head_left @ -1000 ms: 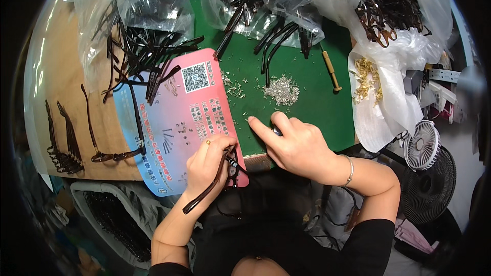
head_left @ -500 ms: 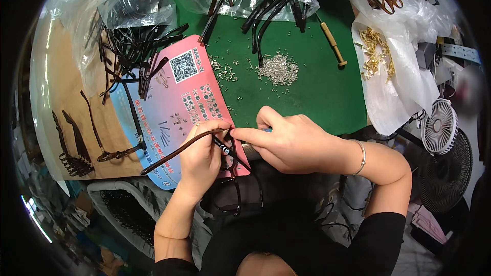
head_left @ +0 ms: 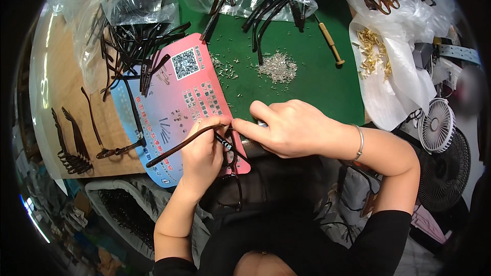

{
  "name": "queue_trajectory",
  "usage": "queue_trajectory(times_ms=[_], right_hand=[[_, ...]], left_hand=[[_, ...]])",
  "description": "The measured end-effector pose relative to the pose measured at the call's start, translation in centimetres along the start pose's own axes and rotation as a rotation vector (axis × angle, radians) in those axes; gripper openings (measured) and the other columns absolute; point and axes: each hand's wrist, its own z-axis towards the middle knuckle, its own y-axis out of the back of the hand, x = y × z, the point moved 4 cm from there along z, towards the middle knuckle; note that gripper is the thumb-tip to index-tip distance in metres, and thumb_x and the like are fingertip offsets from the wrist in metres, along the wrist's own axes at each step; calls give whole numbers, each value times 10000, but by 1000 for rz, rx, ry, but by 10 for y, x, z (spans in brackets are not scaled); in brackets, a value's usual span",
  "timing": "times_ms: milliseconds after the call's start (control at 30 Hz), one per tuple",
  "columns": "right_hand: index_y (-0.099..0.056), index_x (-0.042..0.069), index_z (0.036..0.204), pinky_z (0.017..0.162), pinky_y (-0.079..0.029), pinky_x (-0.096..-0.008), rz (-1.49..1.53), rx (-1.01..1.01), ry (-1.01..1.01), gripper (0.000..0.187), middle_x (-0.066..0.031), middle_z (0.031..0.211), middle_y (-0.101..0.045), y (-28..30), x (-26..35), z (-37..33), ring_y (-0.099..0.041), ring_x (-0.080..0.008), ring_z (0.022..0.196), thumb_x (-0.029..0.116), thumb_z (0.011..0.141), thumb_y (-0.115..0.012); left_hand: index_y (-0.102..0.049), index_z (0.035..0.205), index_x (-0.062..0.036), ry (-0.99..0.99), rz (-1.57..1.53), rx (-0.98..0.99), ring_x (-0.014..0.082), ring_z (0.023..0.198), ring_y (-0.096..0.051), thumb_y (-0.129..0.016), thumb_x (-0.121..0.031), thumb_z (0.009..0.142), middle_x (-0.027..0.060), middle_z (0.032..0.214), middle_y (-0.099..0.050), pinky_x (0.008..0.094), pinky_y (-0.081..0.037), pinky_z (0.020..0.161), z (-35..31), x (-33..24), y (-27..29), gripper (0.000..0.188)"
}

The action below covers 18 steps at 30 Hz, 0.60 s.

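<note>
My left hand (head_left: 202,151) is closed around a dark eyeglass frame (head_left: 239,186). One brown temple arm (head_left: 171,154) sticks out past the hand to the left; another, black with white print, slants below the fingers. The frame's rims hang toward my lap, dim against the dark clothing. Bent over from the right, my right hand (head_left: 294,129) has its index fingertip at the hinge end of the brown temple, touching or nearly touching the left fingertips. A small silvery bit (head_left: 262,122) shows between its thumb and fingers; the rest is hidden, so its kind is unclear.
A pink-and-blue printed card (head_left: 192,102) lies on the green mat (head_left: 317,89). Silver screws (head_left: 279,68) are heaped there, near a brass-coloured screwdriver (head_left: 331,43). Gold-coloured small parts (head_left: 372,53) rest on white wrapping. Loose temples (head_left: 138,43) and plastic bags (head_left: 135,2) crowd the back.
My right hand has turned slightly, its thumb and knuckles shifting left and up a little. The left hand still holds the eyeglass frame, and the brown temple's free end sits slightly higher and farther right.
</note>
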Motion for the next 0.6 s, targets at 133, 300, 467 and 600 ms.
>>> queue_trajectory(times_ms=[133, 300, 467, 600], right_hand=[[-535, 65, 1088, 400, -440, -339, 46, 48, -4, 325, -88, 745, -454, 2, -1, 4, -546, -221, 499, 168, 784, -586], [-483, 7, 1022, 412, -461, -360, 117, 46, 3, 327, -147, 788, -475, 1, -2, 6, -578, -254, 495, 104, 725, -579], [-502, 18, 973, 413, -469, -342, 17, -4, 22, 273, -129, 776, -473, -2, 1, 5, -576, -237, 499, 111, 729, -581], [-515, 22, 1000, 420, -475, -326, 34, -64, -78, 292, -122, 795, -471, 9, 3, 0, -577, -216, 504, 119, 735, -591]], left_hand=[[-560, 977, 30, -7, 16, -7, 143, 607, -596, -420, 219, 731, 77, 772, -579, 254, -491, 570, 0, 0, -1, 341], [-576, 948, 29, 99, -26, -6, 179, 635, -596, -487, 178, 745, 97, 792, -605, 274, -487, 579, 3, -1, -1, 267], [-592, 917, 24, 65, 0, -51, 187, 653, -609, -539, 137, 774, 115, 797, -620, 289, -486, 582, 2, -4, 0, 190], [-570, 954, 43, 62, -70, -154, 153, 656, -603, -422, 189, 760, 103, 816, -621, 258, -491, 614, 8, -5, 9, 285]])
